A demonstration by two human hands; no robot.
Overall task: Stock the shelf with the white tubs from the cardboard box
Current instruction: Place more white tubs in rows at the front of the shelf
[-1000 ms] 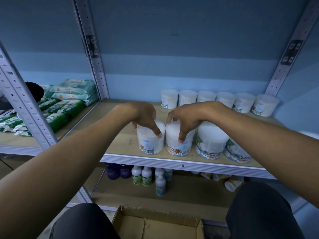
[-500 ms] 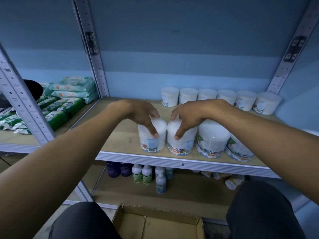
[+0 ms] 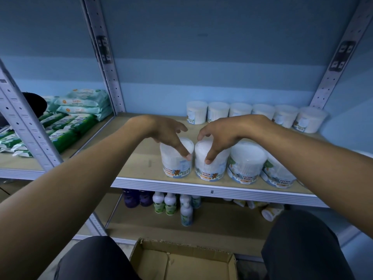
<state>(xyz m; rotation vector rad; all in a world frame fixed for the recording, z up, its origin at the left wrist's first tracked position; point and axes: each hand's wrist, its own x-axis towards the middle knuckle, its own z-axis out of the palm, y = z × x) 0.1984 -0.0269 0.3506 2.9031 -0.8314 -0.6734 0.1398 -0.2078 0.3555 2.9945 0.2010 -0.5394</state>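
Setting two white tubs down side by side at the shelf's [image 3: 141, 170] near edge, labels outward. Left hand [image 3: 167, 134] clawed over the left tub [image 3: 175, 164], thumb on its lid. Right hand [image 3: 222, 134] likewise gripped the right tub [image 3: 210, 166]. Smooth round plastic, ribbed contents showing. Cardboard box [image 3: 181, 261] below looked emptied.

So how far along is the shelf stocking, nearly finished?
Probably close. Done: six tubs in the back row and two front tubs to the right. In hand: the left hand and right hand each rest on a tub at the front edge. Left: the visible part of the cardboard box looks empty.
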